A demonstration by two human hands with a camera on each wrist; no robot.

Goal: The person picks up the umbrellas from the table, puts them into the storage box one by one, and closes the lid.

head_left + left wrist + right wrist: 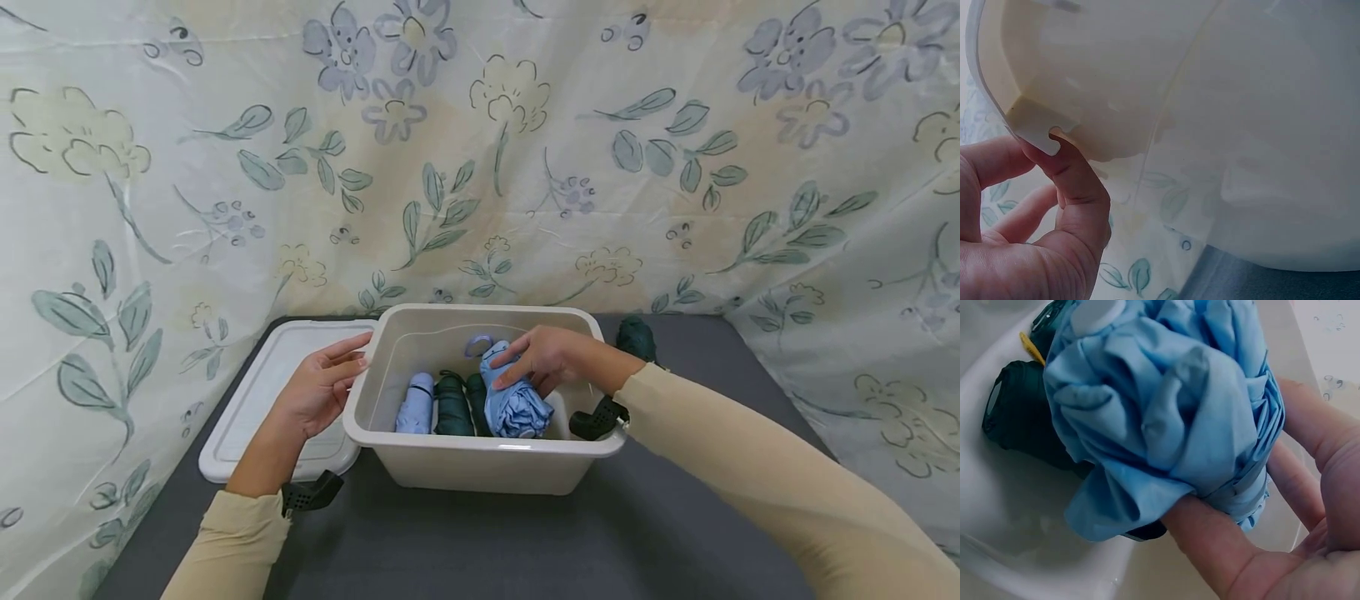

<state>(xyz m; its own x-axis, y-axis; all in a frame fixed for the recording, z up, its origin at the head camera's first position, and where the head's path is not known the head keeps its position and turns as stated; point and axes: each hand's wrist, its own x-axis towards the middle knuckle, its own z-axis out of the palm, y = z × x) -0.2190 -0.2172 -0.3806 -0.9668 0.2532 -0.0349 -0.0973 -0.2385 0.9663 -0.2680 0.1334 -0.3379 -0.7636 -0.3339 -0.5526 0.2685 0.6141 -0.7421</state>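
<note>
A light blue folded umbrella [517,412], its cloth loosely bunched, leans inside the off-white plastic bin [480,468]. My right hand [551,358] holds it from above, thumb on one side and fingers on the other; the right wrist view shows the crumpled cloth [1166,419] between them. To its left in the bin lie a rolled periwinkle umbrella [416,407] and two dark green umbrellas [453,408]. My left hand [318,387] is at the bin's left rim, its fingertips pinching the rim's edge [1035,134] in the left wrist view.
A white lid [262,392] lies flat on the dark grey table [480,542], left of the bin. Another dark green rolled bundle [636,336] is behind the bin's right side, partly hidden by my right arm. A floral curtain [480,167] hangs behind the table.
</note>
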